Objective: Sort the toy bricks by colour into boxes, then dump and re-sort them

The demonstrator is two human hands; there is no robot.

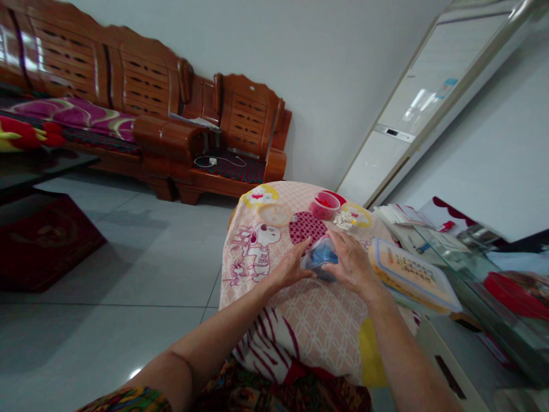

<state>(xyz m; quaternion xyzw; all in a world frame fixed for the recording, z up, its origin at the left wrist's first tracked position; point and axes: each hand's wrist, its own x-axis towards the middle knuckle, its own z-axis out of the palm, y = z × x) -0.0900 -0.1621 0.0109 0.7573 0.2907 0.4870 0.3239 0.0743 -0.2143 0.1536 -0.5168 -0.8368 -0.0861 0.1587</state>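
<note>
A small clear plastic container with blue pieces inside (319,256) sits on a pink cartoon-print cloth (274,309) spread over a low surface in front of me. My left hand (290,264) touches its left side, fingers curled against it. Over its right side and top rests my right hand (352,263), fingers bent around it. Farther back on the cloth stand a clear tub of red pieces (325,206), a loose pile of white pieces (343,220) and a round clear lid (274,214).
A flat lidded box with a yellow label (414,276) lies just right of my right hand. Beyond it a glass table (480,269) carries papers and a red lid. A wooden sofa (171,123) lines the far wall; grey tile floor lies to the left.
</note>
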